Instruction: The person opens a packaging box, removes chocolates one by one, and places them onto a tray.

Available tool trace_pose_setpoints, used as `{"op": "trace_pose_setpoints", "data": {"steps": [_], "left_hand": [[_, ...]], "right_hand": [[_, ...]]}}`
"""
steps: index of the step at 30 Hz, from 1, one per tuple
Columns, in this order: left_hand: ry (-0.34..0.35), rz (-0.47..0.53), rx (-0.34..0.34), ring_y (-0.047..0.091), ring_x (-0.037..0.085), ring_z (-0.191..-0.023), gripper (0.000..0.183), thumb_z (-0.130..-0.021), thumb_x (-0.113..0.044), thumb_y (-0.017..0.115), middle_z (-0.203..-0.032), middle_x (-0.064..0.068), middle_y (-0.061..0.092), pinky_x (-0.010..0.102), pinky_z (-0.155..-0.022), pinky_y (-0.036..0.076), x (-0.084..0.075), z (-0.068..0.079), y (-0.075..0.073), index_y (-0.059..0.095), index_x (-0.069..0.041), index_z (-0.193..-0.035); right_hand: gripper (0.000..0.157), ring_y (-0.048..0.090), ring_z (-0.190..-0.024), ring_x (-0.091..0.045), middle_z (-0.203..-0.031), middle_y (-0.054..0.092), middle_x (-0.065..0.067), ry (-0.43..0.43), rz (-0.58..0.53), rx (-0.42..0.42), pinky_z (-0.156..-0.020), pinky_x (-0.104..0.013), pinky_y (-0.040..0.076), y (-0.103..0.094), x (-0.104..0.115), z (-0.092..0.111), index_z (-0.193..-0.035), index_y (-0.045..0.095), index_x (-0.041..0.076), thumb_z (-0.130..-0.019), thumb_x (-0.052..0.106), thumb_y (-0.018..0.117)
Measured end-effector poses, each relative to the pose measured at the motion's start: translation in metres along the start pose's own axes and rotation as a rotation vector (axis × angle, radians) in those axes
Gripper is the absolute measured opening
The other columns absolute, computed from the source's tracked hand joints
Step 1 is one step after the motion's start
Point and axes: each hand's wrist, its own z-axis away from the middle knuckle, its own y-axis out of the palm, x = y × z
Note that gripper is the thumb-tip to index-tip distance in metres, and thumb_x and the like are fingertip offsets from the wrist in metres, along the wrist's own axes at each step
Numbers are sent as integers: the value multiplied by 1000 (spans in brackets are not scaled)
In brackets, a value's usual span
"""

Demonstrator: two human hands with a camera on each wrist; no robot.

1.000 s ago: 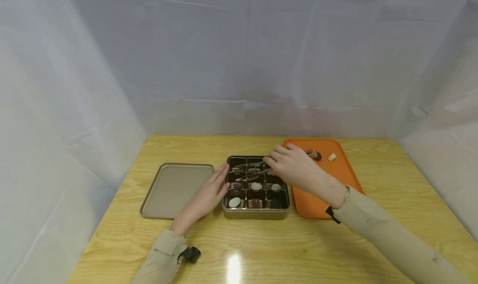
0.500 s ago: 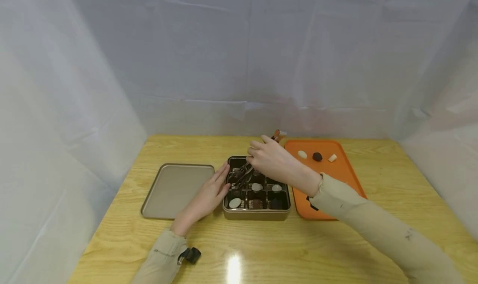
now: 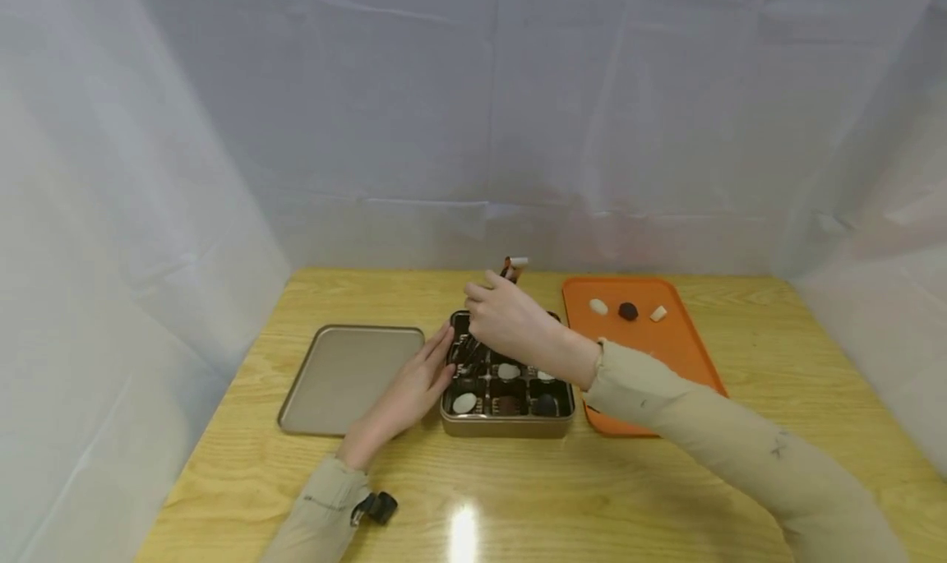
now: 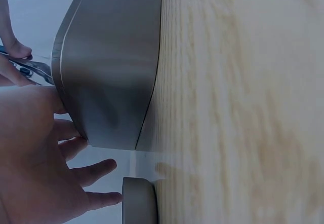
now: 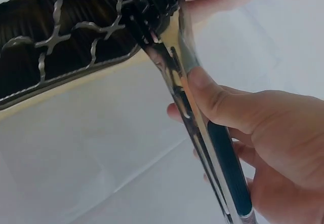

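Observation:
My right hand (image 3: 514,320) grips metal tongs (image 5: 229,168) with dark green handle inserts, thumb on the near arm. The tongs slant down, arms close together, with their tips in the left side of a bronze tin (image 3: 506,427) with a dark, divided insert. I cannot tell whether the tips pinch anything. My left hand (image 3: 410,390) rests its extended fingers against the tin's left rim; in the left wrist view the thumb and fingers spread beside its wall (image 4: 111,57). White oval chocolates (image 3: 464,403) and dark chocolates (image 3: 545,404) sit in the front compartments.
Left of the tin lies its flat bronze lid (image 3: 355,378), partly behind the left hand. An orange tray (image 3: 662,349) on the right bears a white oval piece (image 3: 598,306), a dark round piece (image 3: 628,311) and a cream block (image 3: 658,313). White sheeting hangs around the wooden table (image 3: 562,497).
My right hand has moved left across the tin. The tongs have swung from lying almost flat with spread arms to steep, with tips down in the left compartments. The left hand stays put.

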Motion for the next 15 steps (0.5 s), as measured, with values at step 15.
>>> {"op": "trace_pose_setpoints", "data": {"steps": [15], "left_hand": [[13,-26,3,32,40,-147,59,-108,-20,49,-167,14,19,54,-119,33,1,5,-2,25,0,-158]], "right_hand": [[12,62,-110,-17,-102,77,6,59,-85,151,-108,-41,47,-4,9,-17,-98,82,25,-96,22,71]]}}
